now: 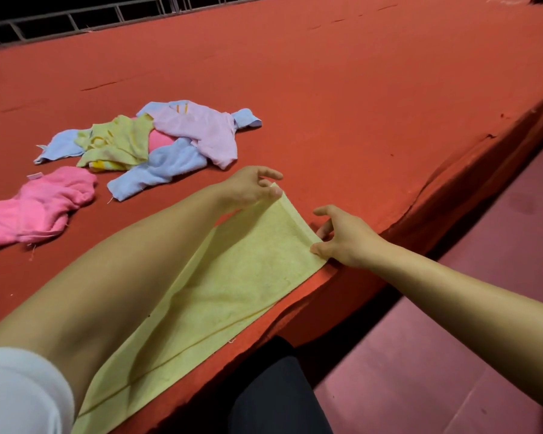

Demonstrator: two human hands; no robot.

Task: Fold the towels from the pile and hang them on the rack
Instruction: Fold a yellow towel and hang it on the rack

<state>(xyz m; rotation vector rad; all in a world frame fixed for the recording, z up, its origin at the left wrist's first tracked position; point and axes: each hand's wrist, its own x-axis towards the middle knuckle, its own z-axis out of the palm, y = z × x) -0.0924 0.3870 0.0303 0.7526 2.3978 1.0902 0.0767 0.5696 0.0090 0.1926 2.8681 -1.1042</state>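
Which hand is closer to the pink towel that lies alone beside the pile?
Left. The left hand pinches the far corner of the yellow towel, on the side toward the pink towel. The right hand holds the corner at the table edge, farther away.

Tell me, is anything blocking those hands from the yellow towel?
No. The left hand and right hand each already pinch a far corner of the yellow towel. The pile lies apart, farther back.

A red felt-covered table (pixel 342 89) stands beside a pinkish floor (pixel 452 355), with metal railing (pixel 76 17) behind.
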